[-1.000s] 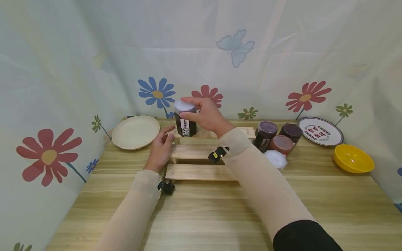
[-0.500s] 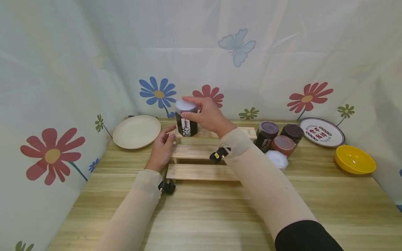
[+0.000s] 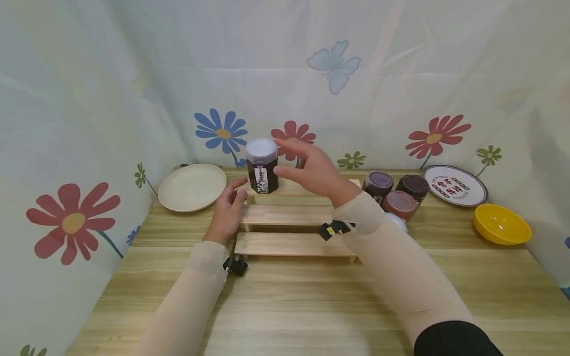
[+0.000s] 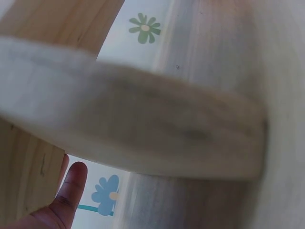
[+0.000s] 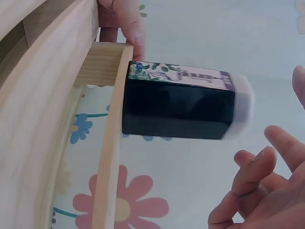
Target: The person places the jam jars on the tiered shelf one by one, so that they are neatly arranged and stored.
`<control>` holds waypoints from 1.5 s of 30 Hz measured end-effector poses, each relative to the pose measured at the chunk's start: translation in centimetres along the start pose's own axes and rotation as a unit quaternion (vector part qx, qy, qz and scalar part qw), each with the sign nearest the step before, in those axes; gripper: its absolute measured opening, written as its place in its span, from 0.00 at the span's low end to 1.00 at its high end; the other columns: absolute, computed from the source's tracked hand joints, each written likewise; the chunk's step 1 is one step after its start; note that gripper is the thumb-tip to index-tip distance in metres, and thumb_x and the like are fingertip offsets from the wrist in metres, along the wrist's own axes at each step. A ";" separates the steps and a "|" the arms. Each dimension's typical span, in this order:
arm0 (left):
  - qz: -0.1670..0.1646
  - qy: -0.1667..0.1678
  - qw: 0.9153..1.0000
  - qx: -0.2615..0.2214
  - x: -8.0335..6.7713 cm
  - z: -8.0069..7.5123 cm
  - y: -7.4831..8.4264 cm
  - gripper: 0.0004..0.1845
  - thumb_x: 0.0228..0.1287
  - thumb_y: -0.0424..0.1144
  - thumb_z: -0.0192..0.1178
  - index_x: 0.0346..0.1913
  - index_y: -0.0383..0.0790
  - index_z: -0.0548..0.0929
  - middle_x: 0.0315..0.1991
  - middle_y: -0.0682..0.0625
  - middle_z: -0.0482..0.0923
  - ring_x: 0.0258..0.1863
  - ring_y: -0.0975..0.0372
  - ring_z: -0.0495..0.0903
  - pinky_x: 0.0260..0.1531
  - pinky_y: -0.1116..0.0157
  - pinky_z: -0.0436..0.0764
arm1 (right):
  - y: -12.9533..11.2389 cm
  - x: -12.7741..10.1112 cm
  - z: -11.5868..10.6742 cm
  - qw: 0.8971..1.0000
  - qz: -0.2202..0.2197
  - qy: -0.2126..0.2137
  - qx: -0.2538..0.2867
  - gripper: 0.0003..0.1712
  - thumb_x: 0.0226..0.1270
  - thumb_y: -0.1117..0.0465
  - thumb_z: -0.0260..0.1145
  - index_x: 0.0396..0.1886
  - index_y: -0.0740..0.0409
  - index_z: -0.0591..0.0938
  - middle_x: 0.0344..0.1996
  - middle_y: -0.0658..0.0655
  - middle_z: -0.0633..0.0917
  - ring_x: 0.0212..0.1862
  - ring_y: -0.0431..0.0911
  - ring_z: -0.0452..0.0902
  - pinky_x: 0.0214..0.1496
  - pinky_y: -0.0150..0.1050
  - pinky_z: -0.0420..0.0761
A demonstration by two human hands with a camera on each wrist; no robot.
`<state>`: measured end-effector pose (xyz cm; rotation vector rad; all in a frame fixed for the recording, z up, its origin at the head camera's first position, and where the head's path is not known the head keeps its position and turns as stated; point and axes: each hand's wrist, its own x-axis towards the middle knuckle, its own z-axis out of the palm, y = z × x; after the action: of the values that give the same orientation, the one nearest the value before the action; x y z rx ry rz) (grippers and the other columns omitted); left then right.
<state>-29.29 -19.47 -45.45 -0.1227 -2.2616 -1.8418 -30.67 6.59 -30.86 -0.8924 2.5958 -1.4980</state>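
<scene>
A dark jar with a pale lid (image 3: 262,166) (image 5: 183,107) stands upright at the left end of the top step of a three-step wooden rack (image 3: 294,216). My right hand (image 3: 309,168) (image 5: 267,191) hovers just right of the jar, fingers spread and holding nothing. My left hand (image 3: 229,210) rests against the rack's left end, thumb up by the top step; its fingers (image 5: 125,21) (image 4: 71,183) touch the wood beside the jar's base.
A cream plate (image 3: 192,187) lies at the back left. Right of the rack stand three dark jars (image 3: 396,193) and a white lid (image 3: 398,221), then a patterned plate (image 3: 454,185) and a yellow bowl (image 3: 501,224). Flowered cloth walls enclose the wooden table (image 3: 311,296).
My right hand let go of the jar's lid and drew back to the right, fingers spreading. The jar stays on the top step. The left hand has not moved.
</scene>
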 end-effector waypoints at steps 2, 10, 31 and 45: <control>-0.002 0.001 1.000 0.001 0.0 0.0 0.1 0.22 0.85 0.45 0.51 0.75 0.49 0.75 0.65 0.43 0.78 0.57 0.55 0.77 0.55 0.63 0.74 | 0.2 -1.2 -0.8 1.000 0.001 -0.003 0.001 0.39 0.72 0.51 0.74 0.80 0.40 0.72 0.77 0.50 0.71 0.35 0.52 0.72 0.38 0.44 0.75; 0.003 0.006 1.000 0.010 0.3 0.0 0.0 0.22 0.86 0.44 0.51 0.76 0.48 0.74 0.71 0.46 0.76 0.57 0.58 0.76 0.56 0.64 0.74 | 1.6 -6.6 -5.5 0.998 0.036 -0.033 -0.027 0.36 0.73 0.52 0.73 0.78 0.38 0.73 0.54 0.59 0.82 0.29 0.52 0.73 0.29 0.42 0.76; -0.022 -0.010 1.000 0.001 -0.1 0.0 1.0 0.23 0.86 0.40 0.48 0.78 0.42 0.71 0.65 0.34 0.77 0.59 0.53 0.74 0.57 0.62 0.72 | 4.6 -14.7 -10.6 0.984 0.075 -0.075 -0.143 0.40 0.68 0.52 0.78 0.77 0.50 0.74 0.67 0.60 0.81 0.61 0.57 0.80 0.64 0.66 0.77; 0.002 -0.006 1.000 0.008 0.2 -0.2 -0.6 0.22 0.86 0.45 0.50 0.76 0.48 0.74 0.68 0.42 0.77 0.61 0.54 0.76 0.60 0.57 0.73 | 4.6 -16.6 -12.1 0.973 0.120 -0.102 -0.166 0.44 0.64 0.50 0.80 0.76 0.57 0.75 0.66 0.64 0.82 0.65 0.65 0.78 0.61 0.65 0.79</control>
<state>-29.55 -19.76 -46.00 -0.1355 -2.2815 -1.8244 -22.39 25.84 -32.30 -0.6741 2.7203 -0.8807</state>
